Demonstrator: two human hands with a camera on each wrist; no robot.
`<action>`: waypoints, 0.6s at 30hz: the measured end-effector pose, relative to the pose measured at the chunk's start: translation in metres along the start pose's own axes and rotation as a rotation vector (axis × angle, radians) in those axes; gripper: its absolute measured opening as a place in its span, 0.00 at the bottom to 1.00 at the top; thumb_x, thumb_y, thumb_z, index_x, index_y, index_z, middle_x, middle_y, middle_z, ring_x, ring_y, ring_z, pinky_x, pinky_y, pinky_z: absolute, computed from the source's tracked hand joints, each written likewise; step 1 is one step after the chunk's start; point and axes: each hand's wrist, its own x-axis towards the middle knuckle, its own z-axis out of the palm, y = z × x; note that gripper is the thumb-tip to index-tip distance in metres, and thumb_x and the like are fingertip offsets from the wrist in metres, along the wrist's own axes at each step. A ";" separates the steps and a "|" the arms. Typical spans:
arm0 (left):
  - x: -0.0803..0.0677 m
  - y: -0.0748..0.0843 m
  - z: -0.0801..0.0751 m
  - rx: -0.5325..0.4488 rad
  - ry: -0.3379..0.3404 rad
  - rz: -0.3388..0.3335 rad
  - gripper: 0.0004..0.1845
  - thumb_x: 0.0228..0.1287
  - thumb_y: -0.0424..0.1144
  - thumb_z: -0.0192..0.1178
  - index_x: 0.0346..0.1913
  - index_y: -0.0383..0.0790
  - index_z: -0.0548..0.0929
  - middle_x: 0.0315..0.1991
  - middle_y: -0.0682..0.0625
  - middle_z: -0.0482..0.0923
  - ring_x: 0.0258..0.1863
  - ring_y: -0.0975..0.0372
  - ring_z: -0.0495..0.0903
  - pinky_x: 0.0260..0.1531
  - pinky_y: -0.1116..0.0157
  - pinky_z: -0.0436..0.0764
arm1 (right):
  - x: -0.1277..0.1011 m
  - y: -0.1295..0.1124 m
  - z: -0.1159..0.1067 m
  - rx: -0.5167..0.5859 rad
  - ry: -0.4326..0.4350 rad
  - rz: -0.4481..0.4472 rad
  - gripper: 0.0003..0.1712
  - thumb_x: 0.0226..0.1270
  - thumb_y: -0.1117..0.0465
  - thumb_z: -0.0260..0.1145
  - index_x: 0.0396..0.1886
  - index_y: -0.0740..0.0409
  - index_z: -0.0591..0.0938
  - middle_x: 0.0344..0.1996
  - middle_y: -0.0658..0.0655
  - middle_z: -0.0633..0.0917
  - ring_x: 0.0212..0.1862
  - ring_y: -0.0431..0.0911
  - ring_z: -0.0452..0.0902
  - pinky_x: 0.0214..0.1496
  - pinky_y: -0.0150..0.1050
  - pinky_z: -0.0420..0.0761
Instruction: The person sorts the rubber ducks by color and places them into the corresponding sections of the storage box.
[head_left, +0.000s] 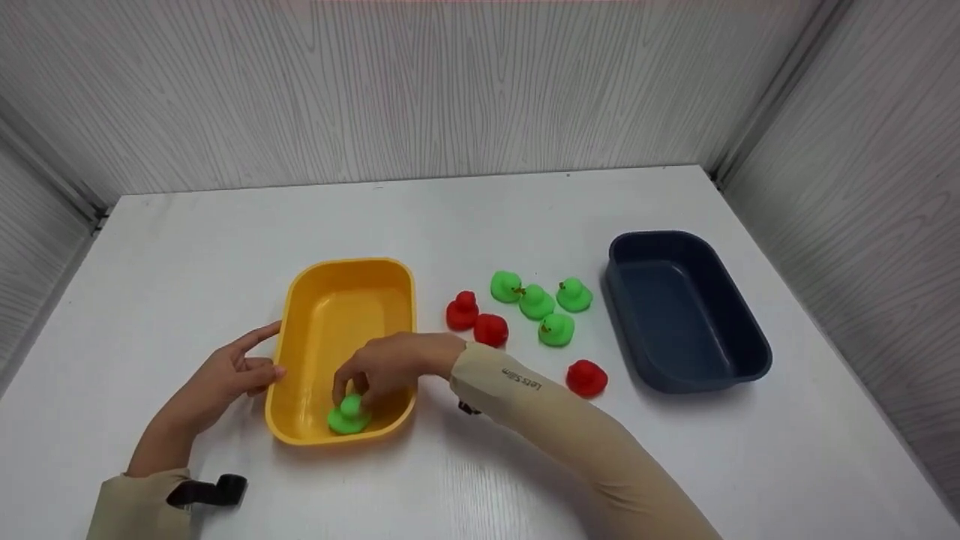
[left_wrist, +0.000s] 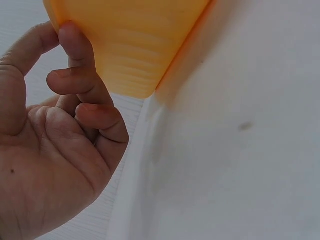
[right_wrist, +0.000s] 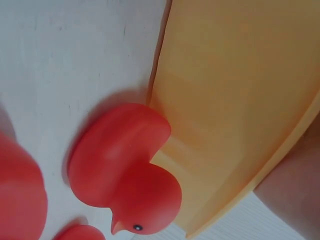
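Note:
My left hand (head_left: 225, 379) is at the left side of a yellow bin (head_left: 300, 300), its thumb and a finger pinching the rim. In the left wrist view, the other fingers (left_wrist: 100, 117) curl beside the bin's outer wall. Inside the bin, near its front end, my right hand (head_left: 386, 367) pinches a green rubber duck (head_left: 349, 416) by the head from above. The duck sits at the bin floor, partly covered by the fingers. The right wrist view has a red rubber duck (right_wrist: 120, 155) beside the bin's outer wall; the hand's fingers are hidden there.
Right of the yellow bin lie red ducks (head_left: 491, 330) and several green ducks (head_left: 536, 301). Another red duck (head_left: 586, 379) lies closer to the front, near the right forearm. A dark blue bin (head_left: 679, 322) stands on the white table's right side. Grey panels (head_left: 420, 90) enclose the table.

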 end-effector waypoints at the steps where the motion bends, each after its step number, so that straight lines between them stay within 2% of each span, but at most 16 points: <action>1: 0.000 0.000 0.000 0.005 0.000 -0.004 0.38 0.68 0.35 0.57 0.75 0.34 0.50 0.19 0.57 0.72 0.19 0.59 0.64 0.24 0.66 0.66 | -0.001 0.000 0.000 0.001 -0.002 -0.001 0.14 0.66 0.54 0.66 0.49 0.32 0.81 0.41 0.43 0.79 0.45 0.40 0.72 0.50 0.30 0.74; 4: -0.001 -0.001 0.001 0.013 -0.001 -0.018 0.38 0.68 0.36 0.57 0.75 0.34 0.50 0.19 0.57 0.71 0.19 0.59 0.65 0.25 0.66 0.67 | -0.005 0.002 -0.001 0.043 0.019 -0.005 0.19 0.65 0.54 0.66 0.54 0.32 0.80 0.41 0.43 0.80 0.45 0.40 0.73 0.48 0.30 0.75; 8: 0.000 -0.001 0.001 0.028 0.005 -0.026 0.39 0.68 0.37 0.58 0.75 0.36 0.50 0.19 0.57 0.69 0.20 0.60 0.65 0.25 0.66 0.67 | -0.017 0.009 -0.011 0.071 0.126 -0.069 0.23 0.65 0.53 0.67 0.60 0.39 0.78 0.41 0.44 0.80 0.43 0.40 0.74 0.46 0.29 0.77; 12: 0.000 -0.002 0.000 0.041 0.007 -0.027 0.39 0.67 0.38 0.59 0.75 0.36 0.50 0.18 0.57 0.69 0.20 0.61 0.65 0.25 0.67 0.67 | -0.035 0.019 -0.027 0.067 0.245 -0.143 0.23 0.66 0.54 0.65 0.61 0.46 0.77 0.43 0.47 0.80 0.43 0.42 0.74 0.46 0.28 0.77; 14: 0.000 -0.002 0.000 0.046 0.008 -0.025 0.39 0.67 0.37 0.58 0.75 0.36 0.51 0.18 0.57 0.69 0.20 0.60 0.65 0.26 0.67 0.68 | -0.045 0.023 -0.035 0.106 0.286 -0.161 0.24 0.66 0.55 0.65 0.62 0.48 0.76 0.43 0.48 0.81 0.44 0.43 0.75 0.46 0.29 0.78; 18: 0.001 -0.001 -0.001 0.043 0.011 -0.020 0.39 0.67 0.38 0.59 0.75 0.36 0.51 0.17 0.57 0.69 0.19 0.59 0.65 0.26 0.68 0.68 | -0.064 0.028 -0.049 0.157 0.352 -0.172 0.23 0.66 0.56 0.65 0.61 0.47 0.76 0.43 0.49 0.81 0.45 0.45 0.76 0.46 0.31 0.79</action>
